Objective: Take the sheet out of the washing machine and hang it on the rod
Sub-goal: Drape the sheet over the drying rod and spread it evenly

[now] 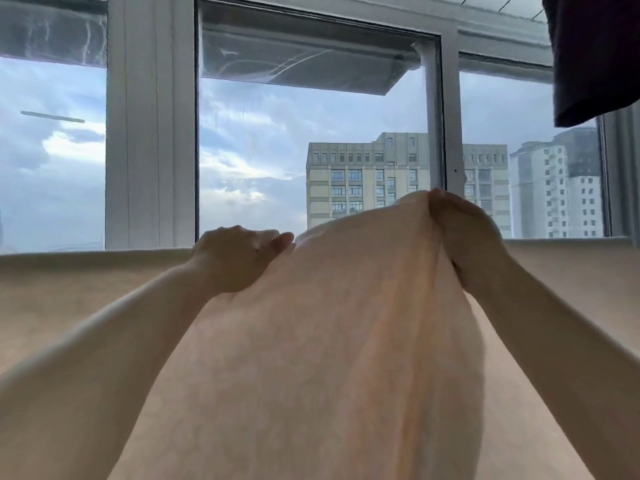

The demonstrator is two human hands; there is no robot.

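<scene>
A pale peach sheet (339, 341) fills the lower half of the view, raised in front of me toward the window. My left hand (239, 258) pinches its upper edge at the left of a raised fold. My right hand (464, 233) grips a bunched part of the sheet higher up, at the right. The rest of the sheet spreads in a level band (69, 282) across the whole width behind my arms. The rod is hidden, and the washing machine is out of sight.
A large window with white frames (150, 133) stands straight ahead, with sky and tall buildings (367, 181) beyond the glass. A dark garment (595, 57) hangs at the top right corner.
</scene>
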